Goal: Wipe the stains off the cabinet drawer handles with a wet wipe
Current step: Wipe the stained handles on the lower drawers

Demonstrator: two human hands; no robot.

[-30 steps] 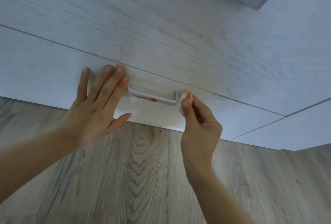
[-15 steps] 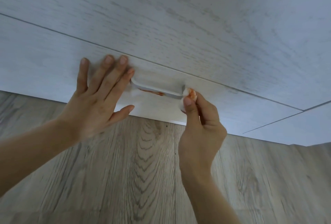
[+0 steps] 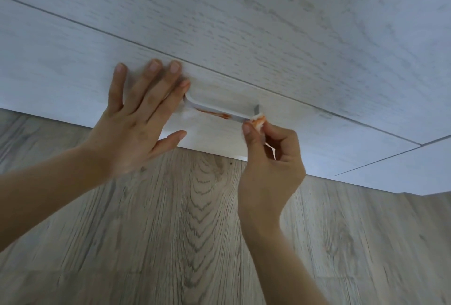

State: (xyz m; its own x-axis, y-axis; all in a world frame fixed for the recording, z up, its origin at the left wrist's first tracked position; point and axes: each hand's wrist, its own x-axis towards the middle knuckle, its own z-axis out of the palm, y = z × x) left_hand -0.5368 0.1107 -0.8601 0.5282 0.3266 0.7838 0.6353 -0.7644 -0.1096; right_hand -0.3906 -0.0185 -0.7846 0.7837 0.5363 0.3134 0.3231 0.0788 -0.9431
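Observation:
A white bar handle sits on the lowest drawer front of a pale wood-grain cabinet. An orange stain streaks the handle's underside. My right hand pinches a small wet wipe, smeared orange, against the handle's right end. My left hand lies flat on the drawer front with straight fingers, just left of the handle; its fingertips cover the handle's left end.
A larger drawer front is above, and another cabinet panel lies at the right. Grey-brown wood-grain floor runs under the cabinet's bottom edge.
The view has shifted, so the upper drawer's handle is out of frame. My right hand has turned a little, with the wipe staying at the handle's right end. My left hand stays pressed on the drawer.

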